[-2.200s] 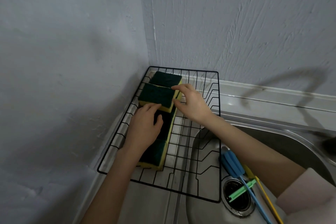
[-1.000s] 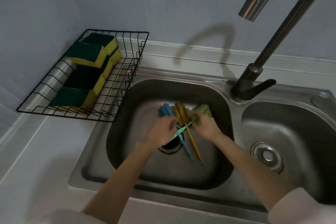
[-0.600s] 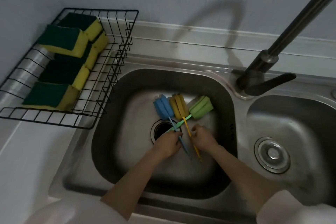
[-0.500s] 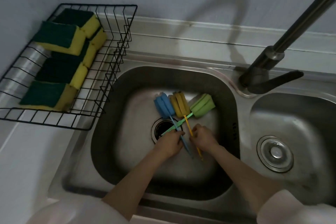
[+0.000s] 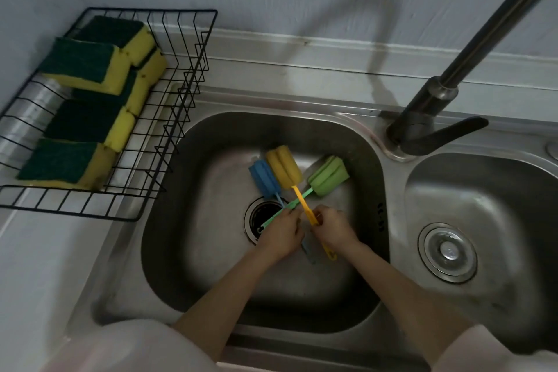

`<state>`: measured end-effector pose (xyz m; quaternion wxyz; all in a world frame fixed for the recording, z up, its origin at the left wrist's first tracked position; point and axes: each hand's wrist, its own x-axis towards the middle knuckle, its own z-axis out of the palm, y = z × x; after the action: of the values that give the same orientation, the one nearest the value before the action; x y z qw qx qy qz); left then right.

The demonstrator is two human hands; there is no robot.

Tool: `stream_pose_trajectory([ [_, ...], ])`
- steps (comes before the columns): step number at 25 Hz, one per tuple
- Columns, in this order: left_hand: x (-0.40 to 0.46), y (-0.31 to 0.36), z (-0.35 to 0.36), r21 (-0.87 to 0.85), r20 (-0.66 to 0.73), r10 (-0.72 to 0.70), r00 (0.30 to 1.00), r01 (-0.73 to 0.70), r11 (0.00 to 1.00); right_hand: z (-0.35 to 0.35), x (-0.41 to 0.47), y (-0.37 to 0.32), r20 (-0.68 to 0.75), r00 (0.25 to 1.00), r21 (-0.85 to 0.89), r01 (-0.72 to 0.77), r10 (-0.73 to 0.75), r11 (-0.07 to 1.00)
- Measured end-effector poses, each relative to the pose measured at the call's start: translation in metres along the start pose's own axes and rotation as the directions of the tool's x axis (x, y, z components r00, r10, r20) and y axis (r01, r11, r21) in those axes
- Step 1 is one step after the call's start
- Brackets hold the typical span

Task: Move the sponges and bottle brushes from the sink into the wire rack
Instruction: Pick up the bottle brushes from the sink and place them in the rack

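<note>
Three bottle brushes lie in the left sink basin (image 5: 187, 254) with their handles crossed over the drain: a blue brush (image 5: 265, 179), a yellow brush (image 5: 283, 167) and a green brush (image 5: 328, 176). My left hand (image 5: 282, 234) is closed around the blue brush's handle, which also touches the green one. My right hand (image 5: 333, 229) grips the yellow brush's handle. Several green-and-yellow sponges (image 5: 87, 68) lie stacked in the black wire rack (image 5: 178, 118) on the counter at the left.
A dark faucet (image 5: 428, 118) rises at the right behind the basins, its spout overhead. A second basin (image 5: 483, 220) with a metal drain plug (image 5: 447, 252) lies to the right. Walls close the back and left sides.
My hands left the sponges in the rack and came down into the left basin. Over the last half second both hands closed on the brush handles; the brushes have barely shifted.
</note>
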<state>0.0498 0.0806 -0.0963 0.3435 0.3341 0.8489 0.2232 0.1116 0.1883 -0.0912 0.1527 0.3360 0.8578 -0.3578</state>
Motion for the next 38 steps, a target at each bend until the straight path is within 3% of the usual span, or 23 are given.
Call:
stream_pose_trajectory([
  [2,-0.003,0.007,-0.007,-0.15,-0.128,0.006,0.992,-0.025,0.988,-0.005,-0.005,-0.007,-0.011,1.0,0.015,0.028,-0.028,1.0],
  [5,-0.006,0.013,-0.022,-0.336,-0.31,-0.098,0.946,-0.013,0.942,-0.013,-0.017,-0.019,-0.031,0.998,0.037,0.062,-0.061,0.997],
  [11,-0.025,0.019,-0.071,-0.298,-0.533,-0.052,0.845,-0.129,0.946,-0.047,-0.051,-0.055,-0.013,0.967,0.052,0.254,-0.254,0.966],
  [15,-0.047,0.03,-0.11,0.007,-0.622,0.219,0.752,-0.275,0.962,-0.084,-0.075,-0.085,-0.076,0.915,0.066,0.402,-0.397,0.913],
  [19,-0.069,0.038,-0.148,0.303,-0.687,0.376,0.621,-0.225,0.926,-0.115,-0.093,-0.117,-0.048,0.874,0.056,0.485,-0.483,0.873],
  [24,-0.09,0.03,-0.198,0.439,-0.754,0.43,0.496,-0.106,0.892,-0.144,-0.109,-0.155,0.055,0.836,0.264,0.515,-0.546,0.815],
  [30,-0.096,0.009,-0.246,0.43,-0.756,0.391,0.525,-0.052,0.901,-0.159,-0.108,-0.193,0.016,0.829,0.323,0.524,-0.559,0.788],
  [35,-0.082,-0.008,-0.27,0.382,-0.771,0.371,0.517,-0.091,0.92,-0.168,-0.081,-0.225,-0.21,0.854,0.444,0.517,-0.476,0.732],
  [38,-0.062,-0.018,-0.281,0.375,-0.731,0.355,0.582,-0.09,0.922,-0.173,-0.056,-0.242,-0.311,0.86,0.541,0.511,-0.405,0.668],
])
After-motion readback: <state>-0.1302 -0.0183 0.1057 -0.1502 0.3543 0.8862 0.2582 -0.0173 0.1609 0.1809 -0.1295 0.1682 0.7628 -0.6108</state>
